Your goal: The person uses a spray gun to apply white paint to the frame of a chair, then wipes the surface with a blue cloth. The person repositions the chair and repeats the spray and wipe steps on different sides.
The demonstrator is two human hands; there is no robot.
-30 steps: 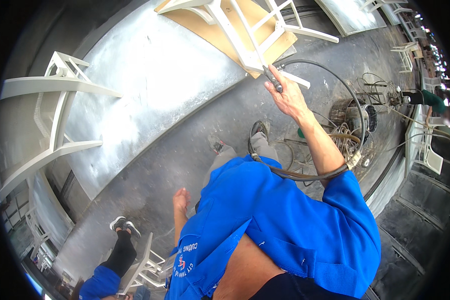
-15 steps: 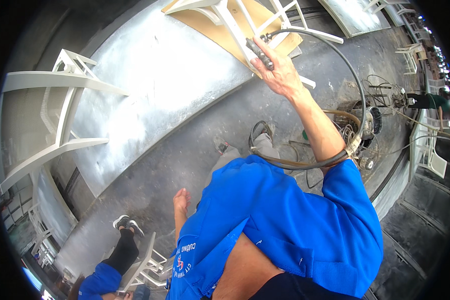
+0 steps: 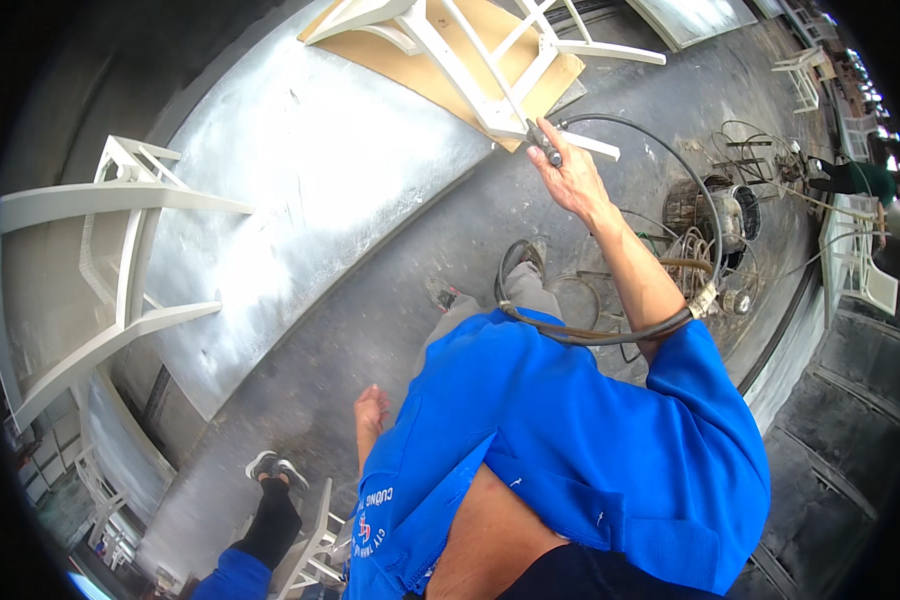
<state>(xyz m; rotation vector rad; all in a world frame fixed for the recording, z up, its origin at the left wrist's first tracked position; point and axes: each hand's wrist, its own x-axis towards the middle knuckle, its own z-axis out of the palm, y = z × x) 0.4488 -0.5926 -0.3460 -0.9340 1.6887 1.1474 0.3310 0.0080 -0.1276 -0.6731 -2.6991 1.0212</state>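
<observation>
My right hand (image 3: pixel 573 183) is closed round a dark metal spray gun (image 3: pixel 544 143), fingers and thumb wrapped on its body. A black hose (image 3: pixel 712 190) runs from the gun in a wide loop to my right forearm, where it is tied, and on across my front. Just beyond the gun, a white chair frame (image 3: pixel 448 62) lies with its legs pointing outward on a tan board (image 3: pixel 390 52). The gun overlaps the near end of the frame; whether they touch, I cannot tell. My left hand (image 3: pixel 371 409) hangs low at my side, empty, its fingers loosely bent.
A pale, paint-dusted panel (image 3: pixel 310 170) stretches along the left. Beside it stands a white chair (image 3: pixel 130 260) with a woven seat. A metal drum (image 3: pixel 710 212) with coiled hoses sits on the right. Other people are at lower left (image 3: pixel 270 530) and far right (image 3: pixel 860 180).
My right hand has drawn back toward me with the spray gun, down to the near end of the white frame. The whole view has shifted slightly. My left hand still hangs low.
</observation>
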